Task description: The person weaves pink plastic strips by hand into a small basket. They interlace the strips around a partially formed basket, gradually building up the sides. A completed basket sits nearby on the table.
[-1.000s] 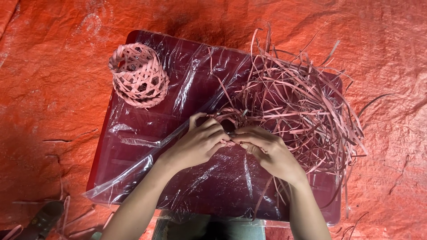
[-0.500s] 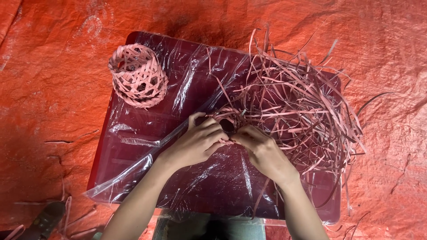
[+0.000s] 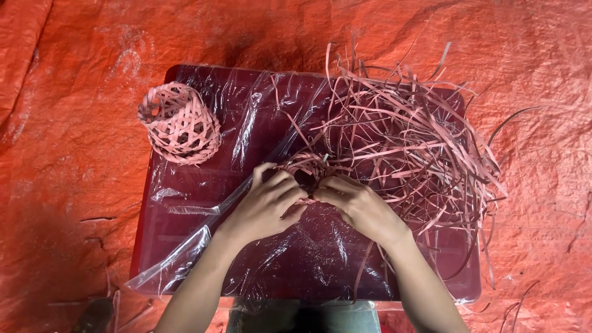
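Observation:
My left hand (image 3: 266,205) and my right hand (image 3: 361,206) meet at the middle of a low dark red table (image 3: 185,234) wrapped in clear plastic film. Both pinch a small woven start of thin pink strips (image 3: 303,168) between their fingertips. A big loose tangle of the same pink strips (image 3: 413,142) spreads over the table's right half, touching the piece in my hands. A finished open-weave pink basket (image 3: 180,123) lies on its side at the table's far left corner, apart from both hands.
The table stands on a crinkled orange tarp (image 3: 74,80) that fills the view. Some strips hang over the table's right edge (image 3: 493,185). Loose plastic film (image 3: 179,259) sticks out at the front left. A dark object (image 3: 95,314) lies at the bottom left.
Both hands have stayed at the same spot, with only small finger movements on the woven strips. The basket and the strip pile have not moved.

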